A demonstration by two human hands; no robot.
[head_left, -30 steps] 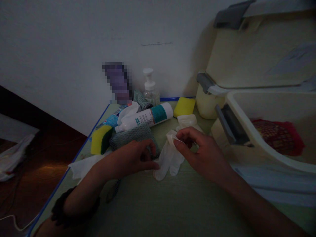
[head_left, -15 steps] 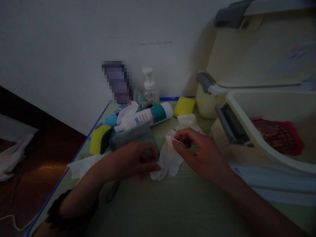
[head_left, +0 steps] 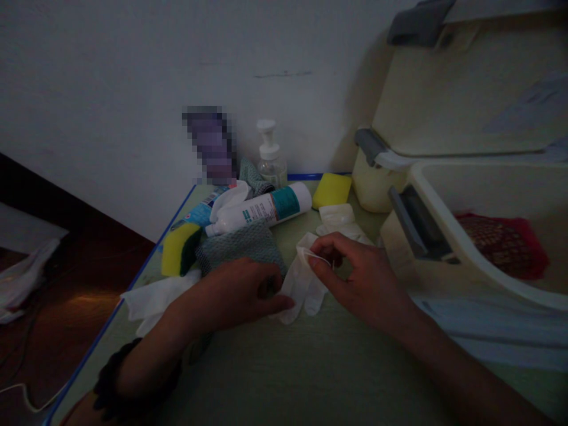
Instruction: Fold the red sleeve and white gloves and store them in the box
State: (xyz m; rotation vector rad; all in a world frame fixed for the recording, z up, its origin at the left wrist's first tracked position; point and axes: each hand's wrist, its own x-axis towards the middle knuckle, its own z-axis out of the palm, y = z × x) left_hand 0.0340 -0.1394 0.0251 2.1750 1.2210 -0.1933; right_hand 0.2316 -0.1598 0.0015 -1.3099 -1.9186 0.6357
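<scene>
My right hand (head_left: 355,272) pinches the cuff of a thin white disposable glove (head_left: 302,284) between thumb and forefinger. The glove hangs down to the left, its fingers near the tabletop. My left hand (head_left: 248,293) is curled at the glove's fingers, its thumb lying across them; its other fingertips are partly hidden. A second white glove (head_left: 339,219) rests just behind my right hand. Beside my left hand lies a grey-green mesh cloth (head_left: 242,248), and a white cloth or glove-like piece (head_left: 155,296) is partly under my left forearm.
A white and teal bottle (head_left: 266,210) lies behind the mesh cloth. Yellow sponges (head_left: 332,190) (head_left: 175,251), a blue packet (head_left: 197,208) and a pump bottle (head_left: 271,157) are around it. An open-lidded cream bin (head_left: 426,177) with a red bag (head_left: 510,245) stands at right.
My left hand has moved slightly right, and its fingers have curled closer to the glove's fingers. My right hand keeps its pinch on the cuff, nearly still.
</scene>
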